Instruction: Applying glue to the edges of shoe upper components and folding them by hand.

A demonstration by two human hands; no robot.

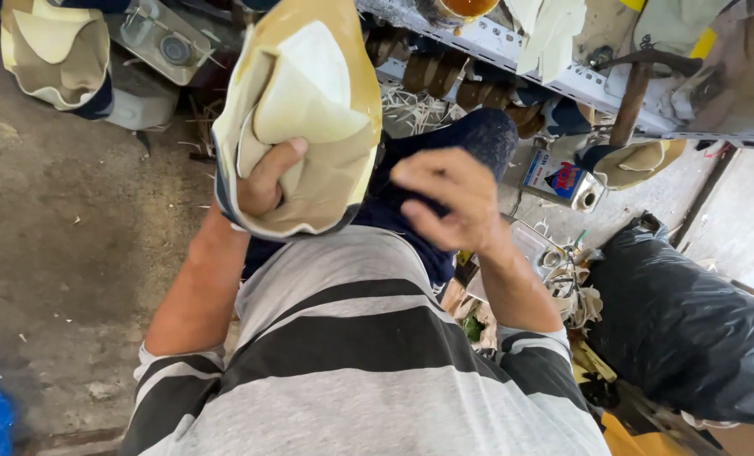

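Observation:
My left hand [267, 179] grips a tan and cream shoe upper [309, 118] with a dark blue edge, thumb pressed into its inner lining, holding it up in front of my chest. My right hand [449, 198] hovers just right of it with fingers curled and nothing visible in them, above my dark blue lap cloth [470, 139]. My grey and black striped shirt [351, 355] fills the lower middle.
Another tan shoe upper [56, 51] lies at the top left on the concrete floor [64, 253]. A metal rack [579, 80] with a hammer [639, 84] runs along the top right. A small tin can [563, 179] and a black plastic bag [681, 321] sit at the right.

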